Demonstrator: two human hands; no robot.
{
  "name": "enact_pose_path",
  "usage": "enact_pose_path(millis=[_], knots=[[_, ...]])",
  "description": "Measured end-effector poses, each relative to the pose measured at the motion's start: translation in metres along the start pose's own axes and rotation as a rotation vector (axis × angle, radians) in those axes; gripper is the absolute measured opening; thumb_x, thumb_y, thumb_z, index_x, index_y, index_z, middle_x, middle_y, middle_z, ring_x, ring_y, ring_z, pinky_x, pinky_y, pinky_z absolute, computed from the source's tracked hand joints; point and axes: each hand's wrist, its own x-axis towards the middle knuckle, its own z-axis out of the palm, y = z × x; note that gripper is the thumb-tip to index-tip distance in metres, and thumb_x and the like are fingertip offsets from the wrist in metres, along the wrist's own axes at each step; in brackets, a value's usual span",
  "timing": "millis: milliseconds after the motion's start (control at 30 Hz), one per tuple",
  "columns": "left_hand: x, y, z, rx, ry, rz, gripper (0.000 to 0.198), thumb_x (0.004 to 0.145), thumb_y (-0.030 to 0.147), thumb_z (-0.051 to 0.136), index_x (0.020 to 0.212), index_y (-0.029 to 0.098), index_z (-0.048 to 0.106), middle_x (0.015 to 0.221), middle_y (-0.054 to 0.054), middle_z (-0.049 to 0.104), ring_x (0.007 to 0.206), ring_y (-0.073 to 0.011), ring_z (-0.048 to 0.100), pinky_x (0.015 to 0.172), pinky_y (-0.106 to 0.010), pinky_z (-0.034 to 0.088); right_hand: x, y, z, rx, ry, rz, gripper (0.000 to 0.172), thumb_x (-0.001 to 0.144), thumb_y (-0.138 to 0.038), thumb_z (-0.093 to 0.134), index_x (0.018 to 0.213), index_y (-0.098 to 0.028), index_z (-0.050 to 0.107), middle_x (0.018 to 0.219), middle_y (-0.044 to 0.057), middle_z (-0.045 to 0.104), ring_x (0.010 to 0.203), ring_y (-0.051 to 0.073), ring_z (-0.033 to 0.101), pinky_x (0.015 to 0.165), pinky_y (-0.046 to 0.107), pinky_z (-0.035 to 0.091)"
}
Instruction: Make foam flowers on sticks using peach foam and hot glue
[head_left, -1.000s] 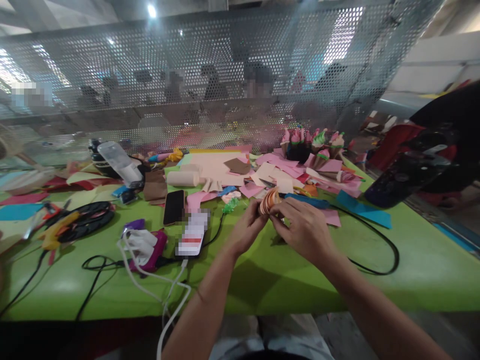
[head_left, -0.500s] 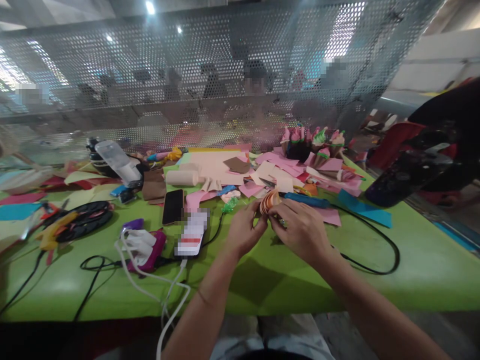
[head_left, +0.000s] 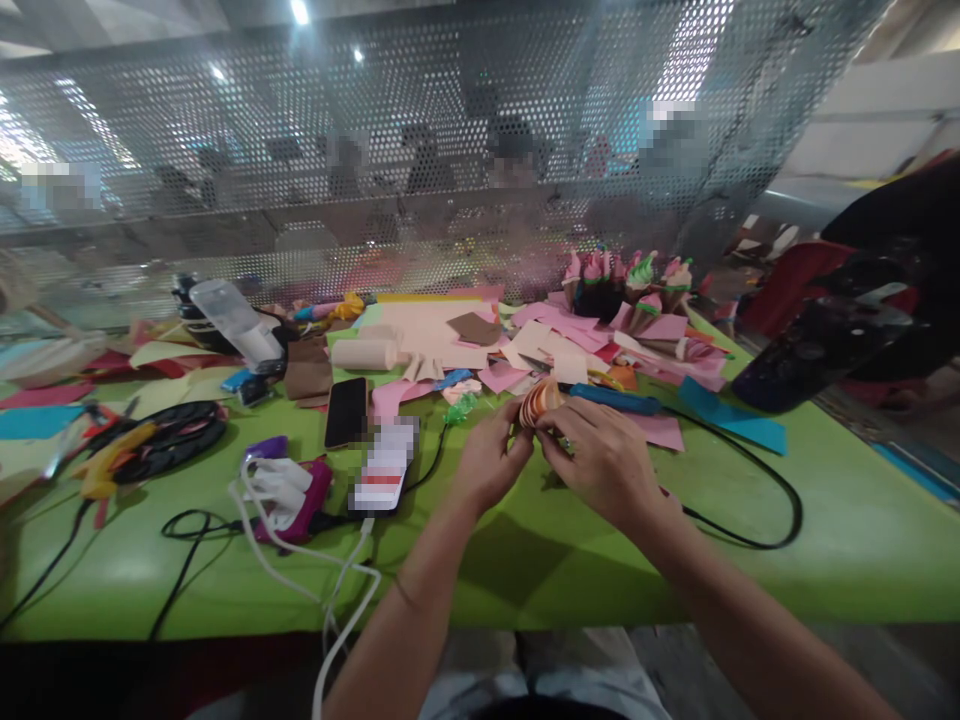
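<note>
Between my two hands is a small orange-and-white striped paper swirl [head_left: 538, 401], standing just above the green tabletop. My left hand [head_left: 487, 452] grips it from the left, fingers closed round its side. My right hand [head_left: 606, 458] pinches its lower right side with thumb and fingers. Part of the swirl is covered by my fingertips. Right behind my right hand lies a blue tool [head_left: 616, 400] with a black cord, its front end hidden. A crumpled green translucent piece [head_left: 459, 410] rests on the table close to my left hand.
Paper scraps [head_left: 559, 335] and finished paper ice-cream cones [head_left: 637, 280] fill the back. Left are a black phone [head_left: 346, 414], a lit phone [head_left: 384, 470], a magenta power strip [head_left: 311, 500] with cables, and a yellow glue gun [head_left: 112, 465]. A dark bottle [head_left: 795, 365] stands right.
Both hands keep nearly the same place and grip on the paper swirl. The view has shifted very slightly; nothing else has visibly moved.
</note>
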Motion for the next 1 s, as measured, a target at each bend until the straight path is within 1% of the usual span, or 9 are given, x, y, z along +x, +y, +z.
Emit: enact_pose_path(millis=[67, 167, 267, 433, 600, 800, 1000], knots=[[0.0001, -0.0007, 0.0001, -0.046, 0.014, -0.004, 0.041, 0.087, 0.027, 0.051, 0.126, 0.021, 0.06, 0.1, -0.006, 0.069, 0.095, -0.0243, 0.06, 0.086, -0.033, 0.046, -0.0001, 0.0001, 0.0, 0.004, 0.003, 0.005, 0.014, 0.086, -0.011, 0.057, 0.079, -0.019, 0.065, 0.075, 0.005, 0.067, 0.069, 0.019, 0.06, 0.064, 0.031, 0.041], [0.0004, -0.001, 0.0, -0.084, 0.028, -0.005, 0.039, 0.086, 0.029, 0.054, 0.124, 0.021, 0.061, 0.097, -0.005, 0.068, 0.096, -0.0246, 0.06, 0.086, -0.033, 0.046, -0.0006, 0.0007, 0.0002, 0.002, 0.008, -0.002, 0.014, 0.086, -0.011, 0.057, 0.079, -0.018, 0.065, 0.075, 0.005, 0.067, 0.069, 0.019, 0.06, 0.064, 0.031, 0.041], [0.0003, 0.0006, -0.0005, -0.05, 0.012, -0.008, 0.038, 0.088, 0.03, 0.051, 0.124, 0.02, 0.06, 0.1, -0.006, 0.069, 0.1, -0.0248, 0.06, 0.088, -0.034, 0.045, -0.0015, 0.0015, 0.0007, -0.007, 0.0, -0.006, 0.014, 0.087, -0.011, 0.056, 0.079, -0.018, 0.065, 0.076, 0.005, 0.068, 0.069, 0.019, 0.06, 0.064, 0.031, 0.041], [-0.0001, 0.0029, -0.0009, 0.026, -0.015, 0.009, 0.035, 0.09, 0.028, 0.044, 0.12, 0.018, 0.06, 0.115, -0.008, 0.068, 0.103, -0.0248, 0.061, 0.093, -0.036, 0.045, -0.0019, 0.0012, 0.0016, 0.002, -0.005, 0.0, 0.015, 0.087, -0.011, 0.056, 0.079, -0.019, 0.065, 0.076, 0.005, 0.067, 0.07, 0.019, 0.061, 0.064, 0.031, 0.041], [0.0003, 0.0007, -0.0004, 0.038, -0.01, 0.027, 0.033, 0.089, 0.025, 0.042, 0.116, 0.019, 0.06, 0.113, -0.009, 0.069, 0.104, -0.0255, 0.062, 0.093, -0.036, 0.045, -0.0019, 0.001, 0.0019, 0.002, -0.005, 0.003, 0.015, 0.088, -0.012, 0.056, 0.079, -0.019, 0.065, 0.076, 0.005, 0.067, 0.068, 0.019, 0.06, 0.063, 0.031, 0.041], [0.0003, -0.0001, -0.0002, 0.03, -0.01, 0.034, 0.035, 0.089, 0.024, 0.042, 0.12, 0.019, 0.059, 0.122, -0.009, 0.067, 0.11, -0.0258, 0.061, 0.099, -0.038, 0.043, -0.0024, 0.0016, 0.002, -0.008, 0.001, -0.004, 0.014, 0.089, -0.013, 0.056, 0.081, -0.019, 0.066, 0.076, 0.005, 0.068, 0.069, 0.019, 0.061, 0.063, 0.031, 0.042], [0.0005, -0.0009, 0.0, 0.032, -0.007, 0.029, 0.033, 0.088, 0.024, 0.042, 0.115, 0.017, 0.06, 0.116, -0.009, 0.068, 0.106, -0.0252, 0.061, 0.096, -0.037, 0.045, -0.002, 0.0016, 0.0023, 0.008, 0.011, 0.001, 0.015, 0.089, -0.014, 0.056, 0.079, -0.019, 0.066, 0.073, 0.005, 0.066, 0.066, 0.018, 0.059, 0.063, 0.031, 0.041]])
